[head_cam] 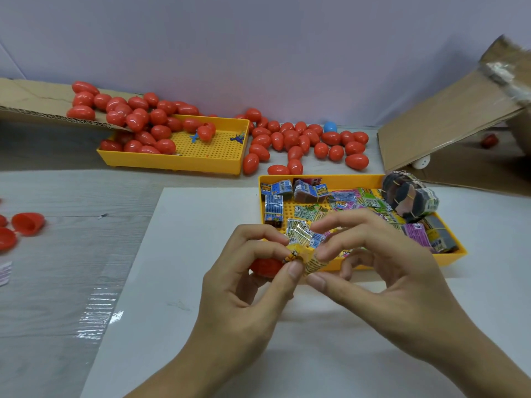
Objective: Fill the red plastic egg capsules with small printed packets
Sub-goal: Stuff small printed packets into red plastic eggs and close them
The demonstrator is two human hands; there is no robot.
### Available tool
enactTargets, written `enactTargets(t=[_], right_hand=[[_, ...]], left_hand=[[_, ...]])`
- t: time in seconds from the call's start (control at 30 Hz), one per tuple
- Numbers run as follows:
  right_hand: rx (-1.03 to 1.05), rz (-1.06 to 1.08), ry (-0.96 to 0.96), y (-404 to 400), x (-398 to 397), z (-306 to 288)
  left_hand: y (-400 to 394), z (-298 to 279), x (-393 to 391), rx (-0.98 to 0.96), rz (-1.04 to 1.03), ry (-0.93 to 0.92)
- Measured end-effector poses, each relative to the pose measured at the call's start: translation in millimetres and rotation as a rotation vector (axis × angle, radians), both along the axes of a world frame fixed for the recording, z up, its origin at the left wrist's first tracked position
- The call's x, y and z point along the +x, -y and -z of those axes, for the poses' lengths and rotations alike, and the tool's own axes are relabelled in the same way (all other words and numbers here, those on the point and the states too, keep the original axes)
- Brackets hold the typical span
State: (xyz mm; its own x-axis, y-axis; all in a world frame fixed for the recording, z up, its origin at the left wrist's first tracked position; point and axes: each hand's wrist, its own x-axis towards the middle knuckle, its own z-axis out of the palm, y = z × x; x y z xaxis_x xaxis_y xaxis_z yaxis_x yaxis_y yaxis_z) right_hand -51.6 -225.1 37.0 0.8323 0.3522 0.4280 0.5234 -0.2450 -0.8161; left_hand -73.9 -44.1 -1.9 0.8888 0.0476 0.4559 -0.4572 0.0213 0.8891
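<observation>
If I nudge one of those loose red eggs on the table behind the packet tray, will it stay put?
Probably not. The red eggs are smooth, rounded and glossy, so one would likely roll or wobble away on the flat table. They look like thin hollow plastic, so probably light and somewhat slippery.

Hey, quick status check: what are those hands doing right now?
Left hand holds red egg half, pinches packet. Right hand pinches same packet, folding it small. Packet not yet inside. Nothing in the way; packet tray just behind.
</observation>
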Motion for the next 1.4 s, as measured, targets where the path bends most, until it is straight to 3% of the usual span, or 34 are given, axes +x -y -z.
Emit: enactTargets(t=[0.33, 0.7, 1.03, 1.4], right_hand=[[-0.077, -0.035, -0.077, -3.1, -0.4, -3.3], [0.030, -0.011, -0.184, -2.6, 1.2, -3.4], [0.191, -0.108, -0.408, -1.0, 2.3, -7.3], [0.160, -0.095, -0.453, -3.6, 0.4, -8.7]], left_hand=[[0.0, -0.5, -1.5, 0.021, 0.058, -0.006], [3.3, -3.3, -5.0, -0.119, 0.046, -0.060], [-0.6, 0.4, -1.1, -0.070, 0.032, 0.021], [0.0, 2.0, -1.9, -0.082, 0.037, -0.002]])
